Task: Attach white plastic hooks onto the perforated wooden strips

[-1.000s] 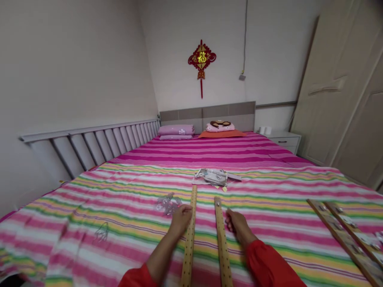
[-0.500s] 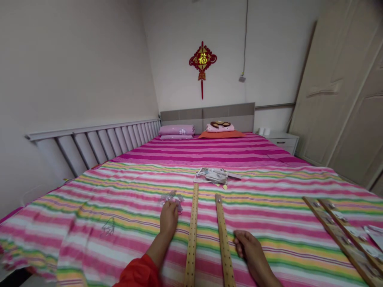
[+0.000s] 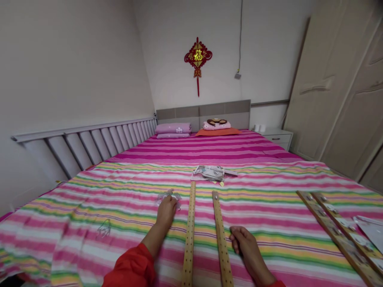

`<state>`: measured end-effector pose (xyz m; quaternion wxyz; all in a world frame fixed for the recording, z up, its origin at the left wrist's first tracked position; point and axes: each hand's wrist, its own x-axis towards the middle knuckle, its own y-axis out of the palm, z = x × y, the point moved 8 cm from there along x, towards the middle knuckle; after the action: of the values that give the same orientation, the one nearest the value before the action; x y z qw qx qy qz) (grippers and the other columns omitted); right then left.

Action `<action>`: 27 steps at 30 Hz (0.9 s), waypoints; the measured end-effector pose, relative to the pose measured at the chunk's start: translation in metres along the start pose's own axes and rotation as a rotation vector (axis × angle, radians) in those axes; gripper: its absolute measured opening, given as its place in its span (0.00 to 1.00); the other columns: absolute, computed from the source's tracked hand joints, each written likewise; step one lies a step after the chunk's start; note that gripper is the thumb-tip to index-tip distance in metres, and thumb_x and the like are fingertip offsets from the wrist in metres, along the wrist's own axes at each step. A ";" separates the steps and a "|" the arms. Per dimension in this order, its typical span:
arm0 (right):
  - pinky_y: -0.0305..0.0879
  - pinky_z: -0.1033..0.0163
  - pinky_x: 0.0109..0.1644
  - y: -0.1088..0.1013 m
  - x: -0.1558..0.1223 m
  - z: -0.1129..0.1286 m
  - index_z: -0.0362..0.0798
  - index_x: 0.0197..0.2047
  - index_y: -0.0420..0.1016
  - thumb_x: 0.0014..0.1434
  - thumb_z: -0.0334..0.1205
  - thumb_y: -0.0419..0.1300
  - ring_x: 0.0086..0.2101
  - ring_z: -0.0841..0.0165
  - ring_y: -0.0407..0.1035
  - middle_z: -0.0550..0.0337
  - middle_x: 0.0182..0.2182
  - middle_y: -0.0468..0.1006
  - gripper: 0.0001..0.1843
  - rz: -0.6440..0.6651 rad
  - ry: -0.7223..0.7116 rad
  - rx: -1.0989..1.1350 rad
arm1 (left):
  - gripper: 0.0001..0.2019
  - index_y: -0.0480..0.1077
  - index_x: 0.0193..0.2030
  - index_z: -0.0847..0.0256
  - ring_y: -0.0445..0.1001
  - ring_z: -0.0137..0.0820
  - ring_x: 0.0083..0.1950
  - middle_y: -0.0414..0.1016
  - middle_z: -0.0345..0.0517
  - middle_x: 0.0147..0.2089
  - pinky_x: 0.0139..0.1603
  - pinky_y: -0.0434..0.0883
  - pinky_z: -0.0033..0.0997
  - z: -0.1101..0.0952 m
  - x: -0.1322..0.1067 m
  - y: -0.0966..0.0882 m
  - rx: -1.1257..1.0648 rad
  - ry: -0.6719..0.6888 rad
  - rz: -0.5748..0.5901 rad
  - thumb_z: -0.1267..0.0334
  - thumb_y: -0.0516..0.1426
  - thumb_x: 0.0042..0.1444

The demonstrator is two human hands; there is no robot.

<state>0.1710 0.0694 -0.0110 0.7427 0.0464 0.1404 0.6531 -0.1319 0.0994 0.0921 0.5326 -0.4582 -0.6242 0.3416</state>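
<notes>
My left hand [image 3: 167, 207] reaches forward with its fingers closed at a small clear plastic bag [image 3: 160, 196] that lies on the striped sheet. What exactly the fingertips pinch is covered by the hand. My right hand [image 3: 245, 244] is beside the right-hand wooden strip, with fingers curled together; whatever lies between them is too small to make out. Two long wooden strips with rows of holes run between my hands: the left strip [image 3: 189, 231] is bare, while the right strip [image 3: 220, 235] has a small metal piece [image 3: 216, 197] near its far end.
Beyond the strips is a pile of plastic packets [image 3: 211, 172]. Two wooden strips with metal fittings [image 3: 332, 227] lie at right, near a white packet [image 3: 369, 231]. A tangle of thin cord [image 3: 104, 228] rests at left on the striped sheet [image 3: 125, 247]. A radiator [image 3: 89, 143] lines the left wall.
The view has shifted slightly, moving the scene a little left and up. My left hand stays at the plastic bag, and my right hand remains curled beside the right strip.
</notes>
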 end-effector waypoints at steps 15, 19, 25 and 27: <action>0.44 0.69 0.15 -0.001 0.000 -0.001 0.46 0.21 0.68 0.40 0.53 0.65 0.10 0.78 0.53 0.67 0.09 0.67 0.18 0.007 0.000 0.013 | 0.08 0.74 0.33 0.61 0.70 0.35 0.38 0.71 0.49 0.36 0.38 0.63 0.31 0.005 -0.021 0.002 0.078 -0.014 -0.121 0.70 0.53 0.54; 0.44 0.69 0.15 0.000 -0.002 0.001 0.46 0.20 0.68 0.41 0.54 0.66 0.09 0.78 0.52 0.68 0.08 0.65 0.19 0.021 -0.014 0.011 | 0.09 0.74 0.34 0.61 0.70 0.36 0.38 0.71 0.49 0.36 0.38 0.63 0.32 0.001 -0.017 0.004 0.099 -0.018 -0.126 0.70 0.52 0.55; 0.45 0.69 0.15 -0.001 -0.002 0.003 0.47 0.20 0.68 0.41 0.52 0.66 0.10 0.77 0.53 0.67 0.09 0.66 0.17 0.016 -0.014 0.038 | 0.07 0.73 0.33 0.60 0.69 0.34 0.38 0.71 0.47 0.35 0.39 0.64 0.31 0.010 -0.025 -0.008 -0.223 -0.071 -0.234 0.69 0.53 0.53; 0.45 0.69 0.15 0.000 -0.002 0.003 0.46 0.21 0.69 0.41 0.51 0.66 0.10 0.77 0.53 0.67 0.09 0.66 0.17 0.017 -0.014 0.043 | 0.05 0.73 0.29 0.60 0.69 0.33 0.35 0.71 0.45 0.32 0.37 0.64 0.30 0.021 -0.029 -0.011 -0.418 -0.136 -0.271 0.67 0.55 0.50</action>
<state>0.1720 0.0676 -0.0078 0.7369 0.0681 0.1485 0.6560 -0.1545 0.0698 0.0880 0.4242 -0.4465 -0.7712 0.1609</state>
